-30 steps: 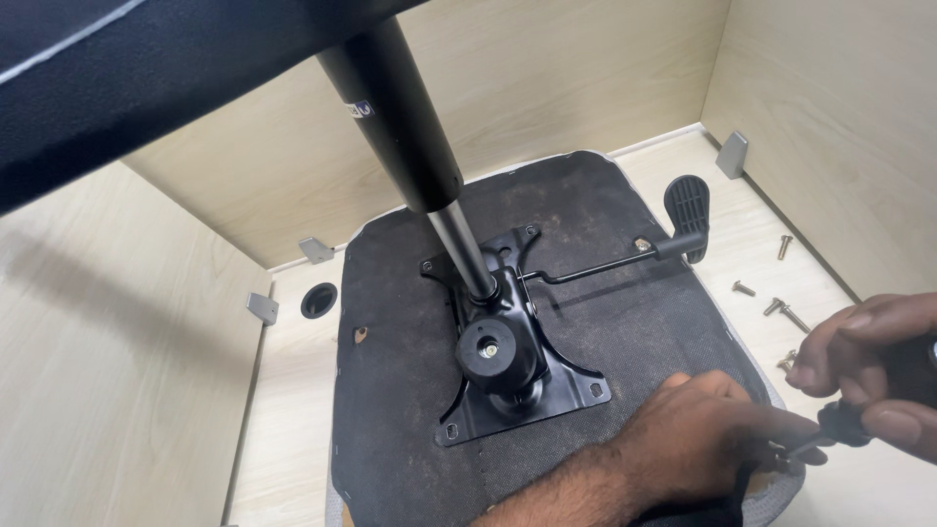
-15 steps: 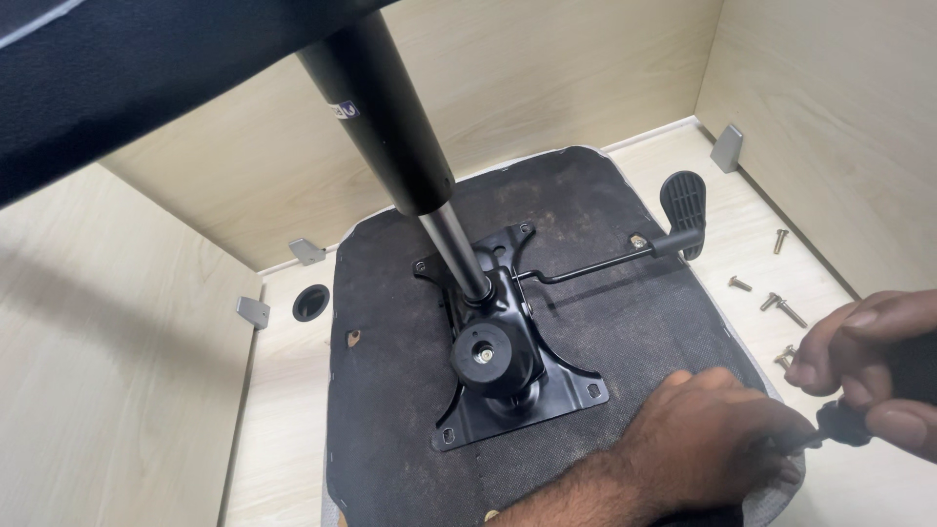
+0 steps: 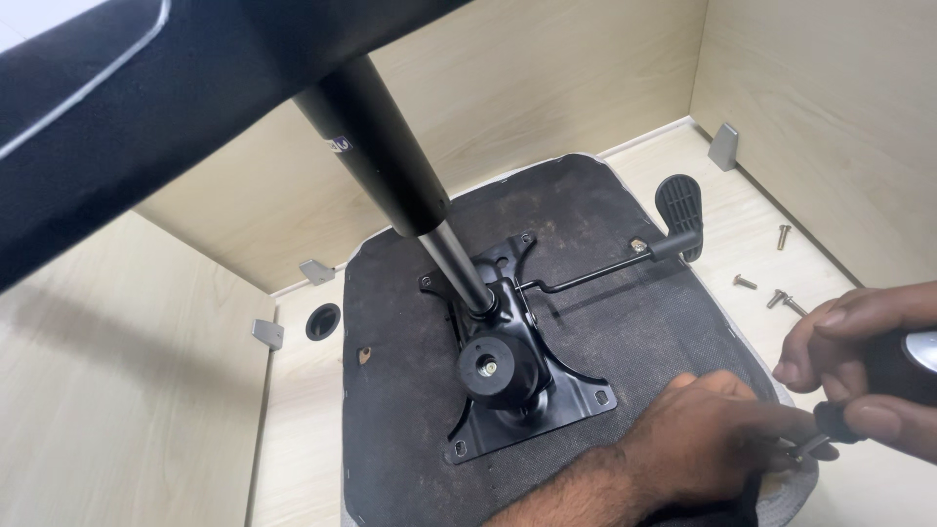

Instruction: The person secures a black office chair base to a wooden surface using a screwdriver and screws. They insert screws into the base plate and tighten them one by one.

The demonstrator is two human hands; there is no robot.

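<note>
Left hand [image 3: 708, 444] reaches in from the bottom edge, palm down on the near right corner of the upturned seat [image 3: 410, 390], fingers curled narrow over a small metal part at the seat's rim; what it pinches cannot be made out. Right hand [image 3: 864, 356] comes in from the right edge, fingers wrapped tight round the black handle of a screwdriver [image 3: 883, 376], its tip pointing left to just beside the left fingertips.

Seat lies underside up on the pale wooden floor [image 3: 293, 420]. Black metal plate [image 3: 527, 390] bolted at its middle, with a round knob [image 3: 488, 369]. Gas cylinder [image 3: 390, 176] rises from the plate up and left, crossing the view. Lever [image 3: 678, 205] with a paddle end sticks out at the seat's far right corner.

Loose screws [image 3: 776, 293] lie on the floor right of the seat. Grey corner brackets [image 3: 265, 334] sit along the walls; a round hole [image 3: 322, 320] sits left of the seat.
</note>
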